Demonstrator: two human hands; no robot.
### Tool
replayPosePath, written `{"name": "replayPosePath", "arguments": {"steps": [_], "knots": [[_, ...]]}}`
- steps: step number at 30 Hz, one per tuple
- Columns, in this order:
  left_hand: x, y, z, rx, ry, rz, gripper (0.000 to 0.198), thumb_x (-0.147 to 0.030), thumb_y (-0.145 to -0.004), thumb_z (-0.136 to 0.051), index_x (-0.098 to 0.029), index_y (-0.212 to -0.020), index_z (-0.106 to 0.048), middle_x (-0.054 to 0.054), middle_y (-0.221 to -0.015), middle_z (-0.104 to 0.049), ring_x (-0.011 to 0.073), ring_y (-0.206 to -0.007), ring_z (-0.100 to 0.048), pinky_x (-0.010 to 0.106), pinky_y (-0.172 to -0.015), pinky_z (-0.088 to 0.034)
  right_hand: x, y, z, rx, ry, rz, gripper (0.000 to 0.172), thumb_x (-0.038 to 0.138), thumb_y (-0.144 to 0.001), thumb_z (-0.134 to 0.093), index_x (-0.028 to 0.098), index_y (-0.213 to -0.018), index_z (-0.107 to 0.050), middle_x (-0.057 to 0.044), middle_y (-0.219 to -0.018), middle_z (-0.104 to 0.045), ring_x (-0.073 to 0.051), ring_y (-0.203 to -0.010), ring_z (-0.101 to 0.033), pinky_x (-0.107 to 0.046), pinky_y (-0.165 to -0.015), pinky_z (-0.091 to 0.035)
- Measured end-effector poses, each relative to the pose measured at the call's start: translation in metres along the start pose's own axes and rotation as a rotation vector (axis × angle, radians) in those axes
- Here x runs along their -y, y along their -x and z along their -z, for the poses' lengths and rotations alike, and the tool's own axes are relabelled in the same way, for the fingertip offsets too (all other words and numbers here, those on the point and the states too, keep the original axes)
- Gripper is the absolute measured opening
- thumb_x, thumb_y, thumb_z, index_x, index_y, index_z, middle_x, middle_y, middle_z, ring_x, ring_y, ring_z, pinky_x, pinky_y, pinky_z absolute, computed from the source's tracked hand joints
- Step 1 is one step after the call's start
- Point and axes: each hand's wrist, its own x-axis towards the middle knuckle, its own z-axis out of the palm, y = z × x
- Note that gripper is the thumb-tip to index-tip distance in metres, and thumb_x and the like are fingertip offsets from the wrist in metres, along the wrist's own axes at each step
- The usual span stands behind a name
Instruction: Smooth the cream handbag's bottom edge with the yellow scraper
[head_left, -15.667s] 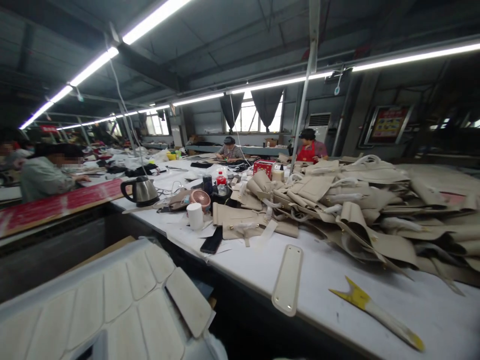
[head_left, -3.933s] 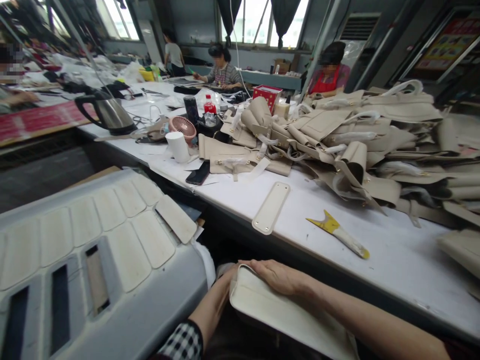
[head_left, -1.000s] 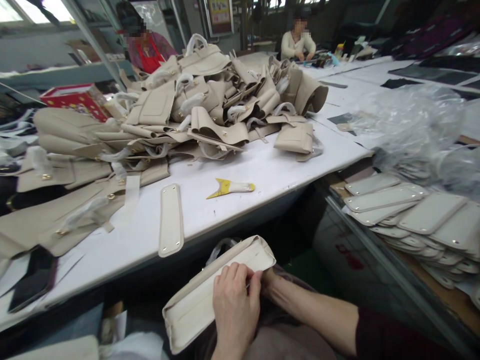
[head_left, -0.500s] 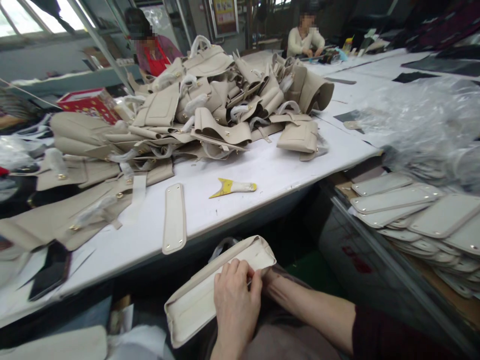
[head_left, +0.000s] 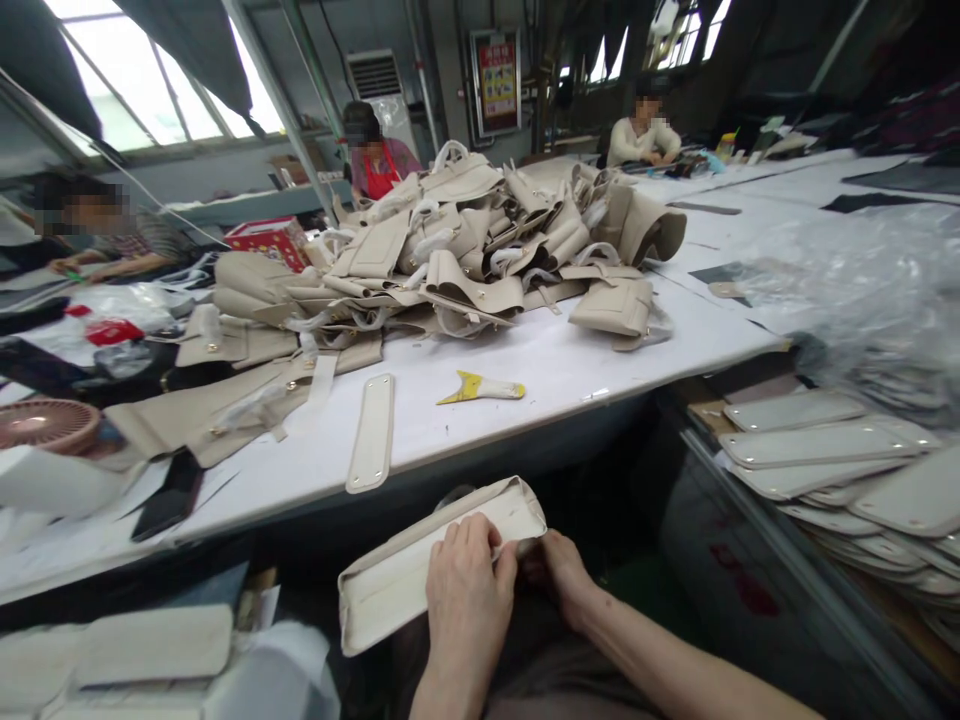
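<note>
Because the white-topped table (head_left: 427, 425) ends short of your lap, above a dark gap, anything slipping off its front edge could drop out of easy reach. On it sits a loose heap of beige leather-look bag pieces (head_left: 375, 245); a knock at the heap's foot would probably send one sliding, since nothing visible props them. To your right, the overlapping stack of pale, rounded panels with metal studs (head_left: 911, 490) lies unevenly, so a careless elbow might spill some or scrape them on each other's studs.

Your long, box-shaped beige leather-look piece (head_left: 405, 580) is tilted above your lap, off the table, its off-white base facing up. Its rim looks wavy, and uneven pulling could crease it or skew a corner. The single narrow studded panel (head_left: 372, 430) lies with its near end at the table's front edge, where a forearm might catch it.

Your left hand (head_left: 469, 580) is curled over the piece, fingers on the base; heavy pressure there might dent or smudge it. Your right hand (head_left: 566, 575) is at the piece's right end, fingertips hidden, so its grip cannot be told; if slack, that end could sag. The yellow-and-white fork-ended tool (head_left: 487, 387) has bare points that could mark leather dragged across them.
</note>
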Motion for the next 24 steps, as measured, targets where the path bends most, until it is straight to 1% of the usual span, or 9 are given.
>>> {"name": "replayPosePath", "arguments": {"steps": [2, 3, 4, 5, 7, 9, 15, 19, 24], "knots": [[-0.001, 0.003, -0.001, -0.031, -0.009, -0.008, 0.011, -0.022, -0.089, -0.055, -0.021, -0.079, -0.052, 0.002, -0.081, -0.061, 0.023, -0.082, -0.057, 0.036, -0.073, -0.036, 0.008, 0.025, 0.024, 0.007, 0.091, 0.148, 0.027, 0.03, -0.093, -0.057, 0.015, -0.071, -0.06, 0.001, -0.064, -0.056, -0.013, -0.061, -0.058, -0.024, -0.056, -0.05], [-0.001, 0.004, -0.001, -0.044, -0.014, -0.015, 0.01, -0.021, -0.09, -0.055, -0.021, -0.08, -0.052, 0.002, -0.081, -0.062, 0.0229, -0.082, -0.057, 0.036, -0.073, -0.036, 0.015, 0.04, 0.033, 0.038, 0.155, 0.292, 0.02, 0.029, -0.092, -0.059, 0.015, -0.078, -0.065, -0.001, -0.073, -0.061, -0.015, -0.072, -0.062, -0.025, -0.066, -0.053], [-0.002, 0.005, -0.002, -0.053, -0.018, -0.022, 0.01, -0.021, -0.09, -0.055, -0.021, -0.08, -0.053, 0.002, -0.082, -0.062, 0.0229, -0.082, -0.057, 0.036, -0.074, -0.036, 0.022, 0.054, 0.04, 0.103, 0.28, 0.542, 0.015, 0.026, -0.094, -0.056, 0.017, -0.091, -0.068, -0.004, -0.088, -0.066, -0.018, -0.085, -0.064, -0.027, -0.077, -0.055], [-0.002, 0.006, -0.002, -0.061, -0.019, -0.029, 0.01, -0.021, -0.09, -0.055, -0.021, -0.08, -0.054, 0.001, -0.082, -0.063, 0.0228, -0.082, -0.057, 0.037, -0.074, -0.036, 0.029, 0.066, 0.045, 0.149, 0.398, 0.784, 0.019, 0.021, -0.094, -0.053, 0.018, -0.105, -0.068, -0.007, -0.102, -0.067, -0.02, -0.098, -0.063, -0.03, -0.086, -0.054], [-0.002, 0.007, -0.001, -0.069, -0.019, -0.039, 0.011, -0.022, -0.091, -0.055, -0.022, -0.08, -0.055, 0.001, -0.082, -0.064, 0.0227, -0.083, -0.058, 0.037, -0.075, -0.035, 0.04, 0.083, 0.046, 0.206, 0.634, 1.197, 0.039, 0.009, -0.094, -0.046, 0.017, -0.13, -0.057, -0.012, -0.124, -0.062, -0.023, -0.118, -0.057, -0.037, -0.099, -0.051], [-0.003, 0.008, 0.0, -0.077, -0.018, -0.048, 0.012, -0.023, -0.092, -0.054, -0.022, -0.08, -0.057, 0.001, -0.082, -0.065, 0.0228, -0.084, -0.058, 0.038, -0.075, -0.034, 0.046, 0.089, 0.04, 0.186, 0.818, 1.388, 0.05, 0.001, -0.091, -0.044, 0.013, -0.14, -0.048, -0.015, -0.132, -0.058, -0.025, -0.128, -0.05, -0.042, -0.104, -0.05], [-0.003, 0.01, 0.001, -0.105, -0.03, -0.071, 0.014, -0.022, -0.091, -0.055, -0.023, -0.078, -0.059, 0.001, -0.082, -0.066, 0.0233, -0.084, -0.057, 0.039, -0.076, -0.033, 0.035, 0.083, 0.022, 0.062, 1.172, 1.411, 0.048, 0.002, -0.09, -0.042, -0.001, -0.137, -0.048, -0.022, -0.136, -0.054, -0.033, -0.133, -0.043, -0.05, -0.102, -0.051], [0.002, 0.013, -0.001, -0.096, 0.016, -0.075, 0.015, -0.021, -0.093, -0.053, -0.022, -0.079, -0.059, 0.001, -0.082, -0.065, 0.0227, -0.082, -0.057, 0.038, -0.074, -0.034, 0.031, 0.085, 0.019, 0.029, 1.26, 1.408, 0.048, 0.006, -0.09, -0.044, -0.004, -0.136, -0.047, -0.024, -0.14, -0.05, -0.034, -0.136, -0.038, -0.051, -0.104, -0.05], [0.018, 0.021, -0.004, -0.145, 0.066, -0.081, 0.016, -0.025, -0.094, -0.052, -0.024, -0.08, -0.061, 0.002, -0.084, -0.064, 0.0216, -0.081, -0.058, 0.036, -0.073, -0.035, 0.032, 0.084, 0.013, 0.021, 1.278, 1.403, 0.047, 0.008, -0.09, -0.044, 0.0, -0.136, -0.049, -0.022, -0.138, -0.052, -0.032, -0.136, -0.039, -0.05, -0.106, -0.048]]}}
